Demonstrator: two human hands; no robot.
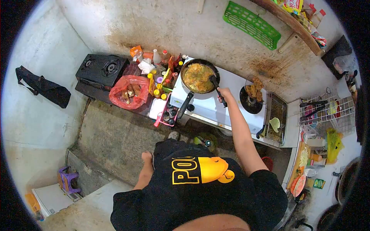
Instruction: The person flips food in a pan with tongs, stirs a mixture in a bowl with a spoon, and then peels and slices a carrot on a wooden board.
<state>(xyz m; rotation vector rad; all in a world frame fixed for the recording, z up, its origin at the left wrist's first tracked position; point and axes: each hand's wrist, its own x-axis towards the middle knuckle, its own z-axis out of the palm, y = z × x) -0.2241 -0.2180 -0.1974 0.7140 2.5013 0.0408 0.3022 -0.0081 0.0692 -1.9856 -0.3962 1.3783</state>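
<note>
The right hand (223, 94) is clamped round the handle of a black spatula (212, 79), its blade at the right edge of a round black frying pan (185, 105) of golden-brown food (197, 74) on the white two-burner stove (231, 107). Well apart, the left hand (147, 157) hangs beside the black shirt (154, 196); I cannot tell whether its fingers are curled closed.
</note>
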